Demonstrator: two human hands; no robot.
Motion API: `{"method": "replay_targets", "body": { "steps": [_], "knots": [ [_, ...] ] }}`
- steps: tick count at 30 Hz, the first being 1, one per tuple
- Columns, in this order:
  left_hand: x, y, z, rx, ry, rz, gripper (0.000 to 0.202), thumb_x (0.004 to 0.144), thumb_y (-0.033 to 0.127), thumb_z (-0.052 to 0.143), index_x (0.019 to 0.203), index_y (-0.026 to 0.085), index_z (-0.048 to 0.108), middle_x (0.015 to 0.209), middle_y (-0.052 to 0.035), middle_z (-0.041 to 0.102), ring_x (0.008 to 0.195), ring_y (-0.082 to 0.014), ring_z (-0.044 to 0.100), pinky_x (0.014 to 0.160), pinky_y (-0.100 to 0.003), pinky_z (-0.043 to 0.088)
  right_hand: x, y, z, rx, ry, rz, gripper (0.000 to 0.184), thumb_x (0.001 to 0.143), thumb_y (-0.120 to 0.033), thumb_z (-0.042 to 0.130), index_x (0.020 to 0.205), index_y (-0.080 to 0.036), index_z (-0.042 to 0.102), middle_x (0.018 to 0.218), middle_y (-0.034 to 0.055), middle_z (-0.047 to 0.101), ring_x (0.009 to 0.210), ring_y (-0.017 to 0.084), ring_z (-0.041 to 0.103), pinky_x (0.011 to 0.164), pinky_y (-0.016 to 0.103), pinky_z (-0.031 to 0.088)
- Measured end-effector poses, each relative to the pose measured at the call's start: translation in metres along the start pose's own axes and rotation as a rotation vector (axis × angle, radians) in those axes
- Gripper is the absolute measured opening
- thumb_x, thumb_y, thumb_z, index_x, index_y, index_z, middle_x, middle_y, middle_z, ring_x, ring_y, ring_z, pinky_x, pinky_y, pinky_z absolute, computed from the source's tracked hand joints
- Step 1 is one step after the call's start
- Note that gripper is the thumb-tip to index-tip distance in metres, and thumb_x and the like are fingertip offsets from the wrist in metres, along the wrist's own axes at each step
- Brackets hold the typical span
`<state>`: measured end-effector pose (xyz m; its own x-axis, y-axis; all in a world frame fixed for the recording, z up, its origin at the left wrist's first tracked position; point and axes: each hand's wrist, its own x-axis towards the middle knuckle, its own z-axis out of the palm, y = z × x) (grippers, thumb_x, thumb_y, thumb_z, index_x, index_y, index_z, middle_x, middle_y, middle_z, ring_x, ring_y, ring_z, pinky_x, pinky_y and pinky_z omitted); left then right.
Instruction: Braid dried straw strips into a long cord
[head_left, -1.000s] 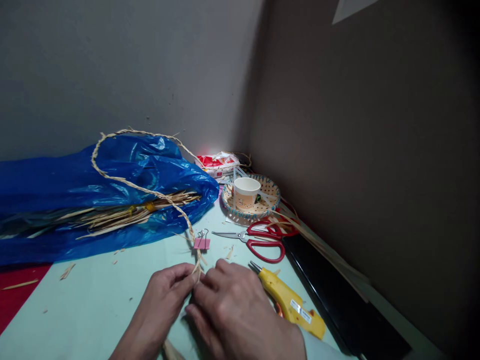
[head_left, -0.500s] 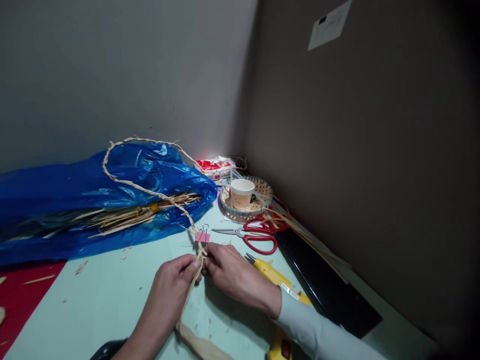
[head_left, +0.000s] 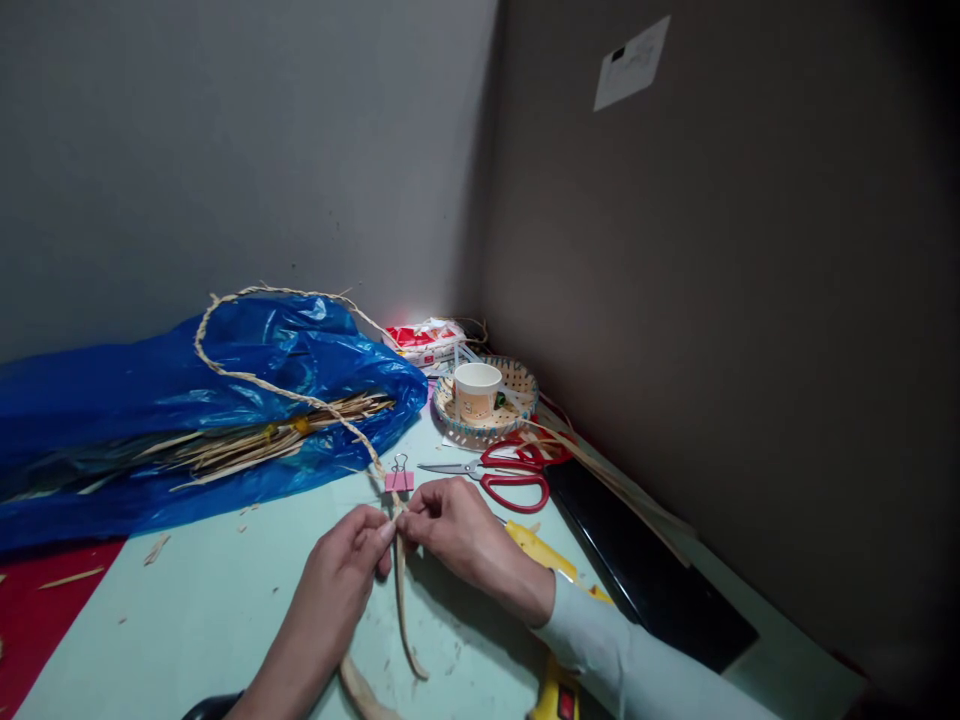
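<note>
My left hand [head_left: 346,565] and my right hand [head_left: 455,528] meet over the pale green table [head_left: 210,590], both pinched on the near end of a braided straw cord [head_left: 255,381]. The cord loops up over a blue plastic bag [head_left: 150,400] and comes back down to my fingers. A pink binder clip [head_left: 399,479] is clamped on the cord just beyond my fingertips. Loose straw strips [head_left: 403,625] hang down from the pinch towards me.
Red-handled scissors [head_left: 510,478] lie right of the clip. A yellow glue gun [head_left: 546,560] lies partly under my right forearm. A small woven basket [head_left: 517,385] holds a paper cup [head_left: 478,388]. Dry straw [head_left: 262,440] sticks out of the bag. A black slab [head_left: 645,580] runs along the right wall.
My hands have drawn away from the camera toward the clip. The right hand has uncovered the loose strips, which now hang free below the pinch.
</note>
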<state>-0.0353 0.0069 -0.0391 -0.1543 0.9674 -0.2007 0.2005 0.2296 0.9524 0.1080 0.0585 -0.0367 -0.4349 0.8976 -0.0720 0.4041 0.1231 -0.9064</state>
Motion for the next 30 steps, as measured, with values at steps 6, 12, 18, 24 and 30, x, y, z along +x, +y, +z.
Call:
{"method": "replay_targets", "body": {
  "steps": [6,12,18,24,30],
  "knots": [
    [0.004,0.005,-0.01,-0.244,-0.211,-0.136,0.024,0.076,0.038,0.062,0.086,0.019,0.051,0.057,0.007,0.054,0.039,-0.0026,0.023,0.039,-0.015,0.014,0.0,0.001,-0.005,0.015,-0.026,-0.024,0.018,0.078,-0.022,0.057,0.064,-0.013,0.064,0.059,-0.0002,0.06,0.056,0.009,0.048,0.053,0.02,0.031],
    [0.012,0.009,-0.02,-0.123,-0.285,-0.107,0.029,0.07,0.033,0.068,0.088,0.014,0.058,0.067,-0.0032,0.067,0.048,-0.0105,0.053,0.047,-0.023,0.042,-0.001,-0.001,-0.007,-0.002,-0.046,-0.046,0.017,0.077,-0.022,0.058,0.063,-0.013,0.063,0.057,-0.0024,0.056,0.055,0.008,0.045,0.052,0.02,0.031],
    [0.008,0.013,-0.018,0.126,-0.218,-0.071,0.019,0.074,0.034,0.063,0.072,0.015,0.063,0.059,-0.0014,0.063,0.053,-0.0148,0.056,0.054,-0.027,0.044,-0.001,-0.001,-0.007,-0.007,-0.068,-0.067,0.013,0.076,-0.019,0.057,0.067,-0.013,0.065,0.061,-0.0011,0.06,0.057,0.009,0.048,0.052,0.02,0.032],
    [-0.002,0.009,-0.014,0.597,-0.016,0.277,0.022,0.087,0.032,0.051,0.076,0.023,0.067,0.071,-0.0026,0.067,0.066,-0.0205,0.059,0.064,-0.031,0.041,0.0,0.001,-0.005,-0.008,-0.065,-0.049,0.014,0.076,-0.022,0.059,0.065,-0.014,0.064,0.061,-0.0008,0.06,0.058,0.01,0.049,0.052,0.02,0.032],
    [-0.001,0.01,-0.013,0.69,0.08,0.451,0.022,0.084,0.031,0.054,0.071,0.023,0.071,0.075,-0.0059,0.064,0.082,-0.0266,0.057,0.075,-0.035,0.04,0.0,-0.002,-0.006,-0.002,-0.076,-0.013,0.014,0.075,-0.02,0.058,0.064,-0.014,0.063,0.06,-0.0008,0.061,0.056,0.009,0.049,0.053,0.02,0.033]
  ]
}}
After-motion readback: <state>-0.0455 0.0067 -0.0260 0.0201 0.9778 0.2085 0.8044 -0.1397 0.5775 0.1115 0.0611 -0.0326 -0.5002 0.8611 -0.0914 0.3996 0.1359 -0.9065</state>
